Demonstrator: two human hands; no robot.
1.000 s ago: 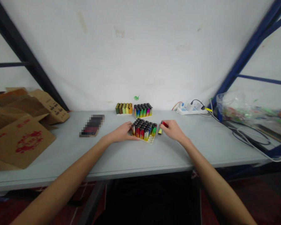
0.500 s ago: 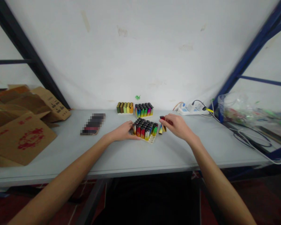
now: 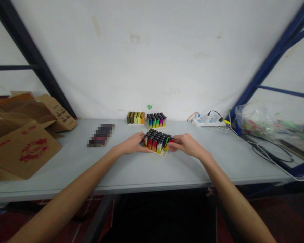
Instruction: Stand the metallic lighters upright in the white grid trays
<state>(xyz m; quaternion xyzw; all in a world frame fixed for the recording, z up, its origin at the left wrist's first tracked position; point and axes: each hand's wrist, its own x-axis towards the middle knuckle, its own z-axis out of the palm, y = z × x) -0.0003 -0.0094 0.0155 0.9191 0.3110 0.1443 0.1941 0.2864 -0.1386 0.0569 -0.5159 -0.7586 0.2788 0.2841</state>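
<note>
A light-coloured tray (image 3: 163,154) of upright lighters (image 3: 154,144) with black tops and red, white, green and yellow bodies stands on the table in front of me. My left hand (image 3: 133,143) grips its left end, thumb along the front side and fingers round the back. At the right end, my right hand (image 3: 184,143) pinches a red and yellow lighter (image 3: 168,145), tilted over the front right corner. Empty sockets show at that corner. Whether more lighters are inside my right fingers is hidden.
Two more lighter sets, one yellow-brown (image 3: 135,117) and one multicoloured (image 3: 156,120), stand by the wall. Cardboard boxes (image 3: 27,145) pile up at left, near a blurred-out dark object (image 3: 100,135). A power strip (image 3: 208,120), cables and plastic bags (image 3: 258,118) are at right.
My right hand has moved left with its lighter, from beside the tray to the tray's right front corner. The left hand keeps its hold on the tray.
</note>
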